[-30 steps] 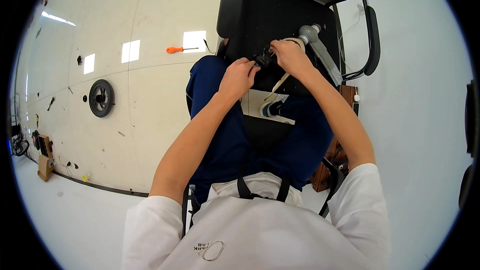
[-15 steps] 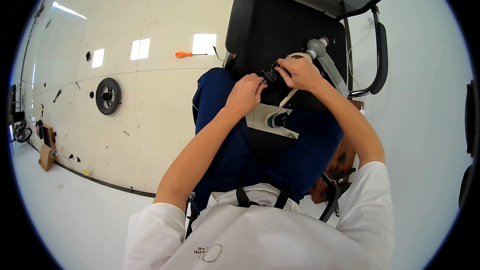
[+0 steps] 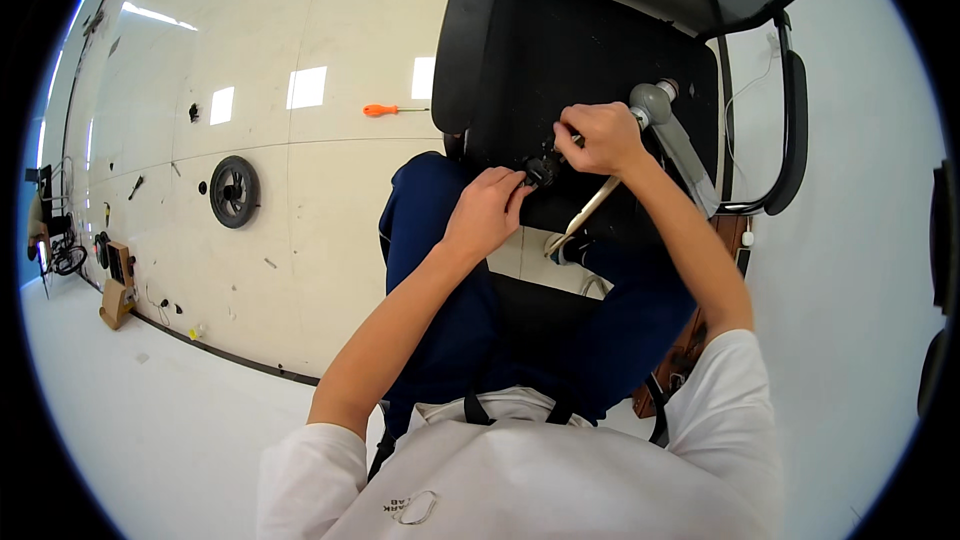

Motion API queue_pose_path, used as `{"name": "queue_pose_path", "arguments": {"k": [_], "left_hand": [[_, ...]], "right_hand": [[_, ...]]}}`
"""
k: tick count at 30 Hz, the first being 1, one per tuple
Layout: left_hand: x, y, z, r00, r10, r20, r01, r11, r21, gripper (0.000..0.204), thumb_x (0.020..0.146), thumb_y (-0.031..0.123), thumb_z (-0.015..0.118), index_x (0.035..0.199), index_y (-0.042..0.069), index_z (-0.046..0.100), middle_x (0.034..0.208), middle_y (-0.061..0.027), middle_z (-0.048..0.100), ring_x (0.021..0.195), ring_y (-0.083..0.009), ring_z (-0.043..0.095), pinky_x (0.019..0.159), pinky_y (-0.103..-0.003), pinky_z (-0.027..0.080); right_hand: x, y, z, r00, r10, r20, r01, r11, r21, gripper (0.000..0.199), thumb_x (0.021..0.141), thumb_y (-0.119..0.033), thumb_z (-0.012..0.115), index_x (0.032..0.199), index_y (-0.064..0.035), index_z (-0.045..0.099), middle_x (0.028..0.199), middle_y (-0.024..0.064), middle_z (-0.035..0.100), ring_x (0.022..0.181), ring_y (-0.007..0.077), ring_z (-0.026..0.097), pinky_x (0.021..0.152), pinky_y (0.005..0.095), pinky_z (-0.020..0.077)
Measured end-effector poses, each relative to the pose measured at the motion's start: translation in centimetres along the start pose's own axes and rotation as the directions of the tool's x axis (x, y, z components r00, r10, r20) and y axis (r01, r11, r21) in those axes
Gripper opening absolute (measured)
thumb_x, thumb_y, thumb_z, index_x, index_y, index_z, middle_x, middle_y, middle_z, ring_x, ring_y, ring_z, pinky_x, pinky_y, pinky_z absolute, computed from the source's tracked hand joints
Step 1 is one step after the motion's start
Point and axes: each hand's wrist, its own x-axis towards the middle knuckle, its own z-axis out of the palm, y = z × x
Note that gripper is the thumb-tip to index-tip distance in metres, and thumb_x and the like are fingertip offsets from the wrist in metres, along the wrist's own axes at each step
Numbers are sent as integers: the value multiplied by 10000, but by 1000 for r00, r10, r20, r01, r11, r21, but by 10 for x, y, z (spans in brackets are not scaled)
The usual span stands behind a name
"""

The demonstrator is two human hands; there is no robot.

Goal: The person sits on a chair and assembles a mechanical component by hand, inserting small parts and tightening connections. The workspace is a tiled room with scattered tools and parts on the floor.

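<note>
In front of me a small black part (image 3: 541,172) is held over the black chair seat (image 3: 545,50); its exact kind is too dark to tell. My left hand (image 3: 487,210) pinches its near left side between thumb and fingers. Just right of the part, my right hand (image 3: 603,138) is closed with thumb and forefinger pressed together, and whatever it grips is hidden. A pale grey tubular frame with a rounded joint (image 3: 650,103) lies on the seat beyond the right hand. From beneath that hand a cream-coloured bar (image 3: 590,208) slants down toward the floor.
Black armrests (image 3: 466,35) flank the chair seat. On the tiled floor to the left are an orange-handled screwdriver (image 3: 380,110), a black wheel (image 3: 234,192) and scattered small parts. An opened cardboard box (image 3: 116,303) stands farther left. A white wall (image 3: 840,270) rises on the right.
My right hand has turned, its fingers curling tighter and lifting slightly from the black part. The left hand keeps its pinch. The whole view has shifted a little.
</note>
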Motion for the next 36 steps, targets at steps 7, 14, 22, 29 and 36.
{"name": "queue_pose_path", "arguments": {"k": [7, 14, 22, 29, 36], "left_hand": [[6, 7, 4, 978, -198, 66, 195, 980, 48, 495, 803, 130, 736, 1228, -36, 543, 896, -187, 642, 826, -348, 649, 708, -378, 521], [10, 4, 31, 998, -67, 9, 67, 996, 66, 606, 799, 283, 753, 1232, -44, 484, 1123, -229, 576, 1046, -402, 586, 918, -423, 486], [5, -11, 54, 991, 9, -136, -25, 992, -120, 353, 814, 110, 727, 1100, -22, 567, 1068, -206, 571, 990, -419, 581, 824, -420, 504], [-8, -8, 69, 990, -17, -143, -13, 978, -206, 347, 807, 114, 731, 1060, -43, 552, 1041, -216, 552, 964, -409, 558, 813, -420, 482], [-8, 13, 83, 887, -327, -326, 177, 893, -414, 509, 728, 165, 802, 1142, -35, 582, 991, -210, 653, 889, -352, 666, 779, -385, 527]], "right_hand": [[-49, -17, -30, 469, 659, -588, -543, 740, 396, 151, 848, -113, 686, 950, -11, 641, 872, 83, 661, 796, 196, 631, 706, 304, 482], [-60, -54, -20, 206, 947, 247, -28, -247, 969, 183, 902, -109, 591, 1007, 39, 570, 1024, 155, 642, 959, 234, 643, 904, 326, 524], [25, -24, 10, 62, 964, 258, -197, -242, 950, 167, 886, -157, 589, 935, -16, 513, 760, 66, 523, 622, 166, 546, 587, 305, 464], [35, -23, 42, 128, 987, 97, -368, -43, 929, 98, 904, -82, 516, 859, -26, 450, 637, 20, 418, 412, 121, 365, 381, 287, 275], [15, -13, 28, 206, 943, 260, -136, -236, 962, 226, 878, 10, 499, 754, -94, 341, 557, -33, 246, 401, 79, 198, 400, 285, 183]]}}
